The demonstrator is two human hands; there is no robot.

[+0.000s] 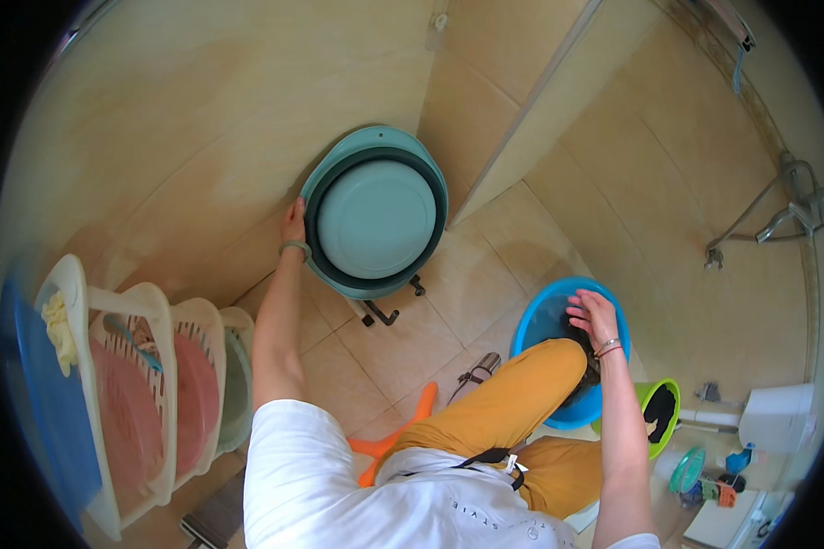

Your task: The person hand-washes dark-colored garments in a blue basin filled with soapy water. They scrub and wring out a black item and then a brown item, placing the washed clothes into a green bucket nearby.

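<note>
A teal collapsible basin [376,220] with a dark green inner band stands tilted by the wall corner, its inside facing me. My left hand [294,221] grips its left rim, with the thumb side showing and the other fingers mostly hidden. At the right, my right hand [595,317] hovers above a blue tub [545,304], fingers loosely bent and apart, nothing visible in them. Dark cloth [579,392] lies in the tub, partly hidden by my knee and forearm.
Black-tipped feet [382,317] show under the basin. At left stands a white rack [130,302] holding pink and blue basins. A lime-green bucket [672,399] with dark cloth sits beside the tub. An orange stool [428,403] shows beneath me. A shower tap [804,215] juts from the right wall.
</note>
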